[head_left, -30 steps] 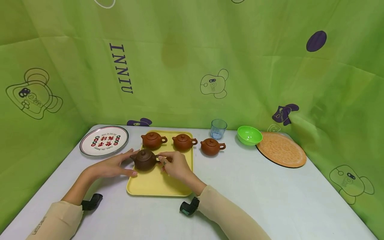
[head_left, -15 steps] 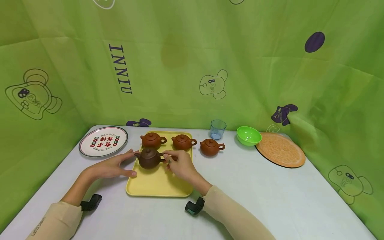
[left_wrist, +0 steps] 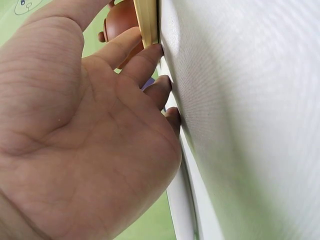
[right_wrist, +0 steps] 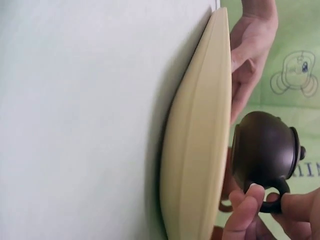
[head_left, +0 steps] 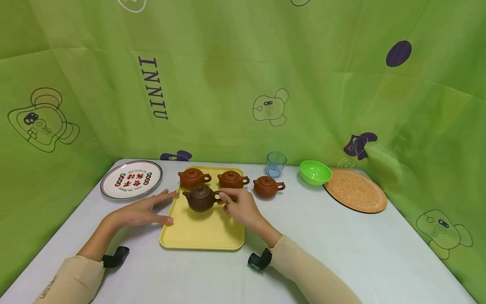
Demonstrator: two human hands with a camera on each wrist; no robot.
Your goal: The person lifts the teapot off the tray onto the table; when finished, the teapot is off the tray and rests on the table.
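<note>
Holding the dark brown teapot (head_left: 201,198) by its handle (right_wrist: 284,190), your right grip (head_left: 243,207) is pinching with thumb and fingers near the centre of the frame. The teapot is hanging upright just left of that grip, lid on, its spout pointing toward the frame's left. It is hovering over the yellow tray (head_left: 201,234), its base showing just clear of the rim in the right wrist view. Your left grip (head_left: 142,211) is resting fingers spread along the tray's left edge, apart from the spout. Two reddish teapots (head_left: 192,178) are standing at the tray's upper end.
</note>
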